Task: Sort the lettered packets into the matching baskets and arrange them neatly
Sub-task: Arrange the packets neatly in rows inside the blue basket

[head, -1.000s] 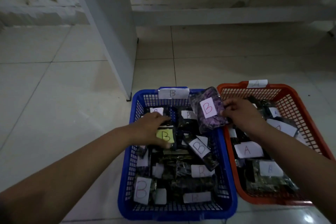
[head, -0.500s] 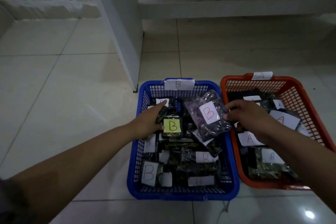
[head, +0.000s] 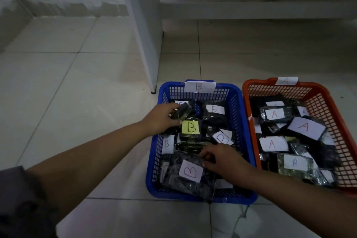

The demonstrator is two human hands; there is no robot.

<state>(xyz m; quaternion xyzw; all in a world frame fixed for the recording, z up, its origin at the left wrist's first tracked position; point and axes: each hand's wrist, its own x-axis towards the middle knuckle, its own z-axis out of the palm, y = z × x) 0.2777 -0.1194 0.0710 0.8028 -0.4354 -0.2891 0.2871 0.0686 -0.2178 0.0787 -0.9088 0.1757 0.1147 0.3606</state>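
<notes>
Low in the blue basket (head: 239, 114), the right hand (head: 224, 160) now pinches the purple-lettered B packet (head: 190, 172), carried down from mid-frame a second ago and laid flat. At upper left the left hand (head: 161, 120) grasps a dark packet (head: 181, 113); sorting looks nearly finished.

Orange basket (head: 326, 106) right side cut off by edge; left hand (head: 161, 120) hides packets beneath.

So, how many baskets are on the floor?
2. The blue basket, tagged B, stands on the left, with both hands over it. The orange basket, tagged A, stands beside it on the right. No others show.
</notes>
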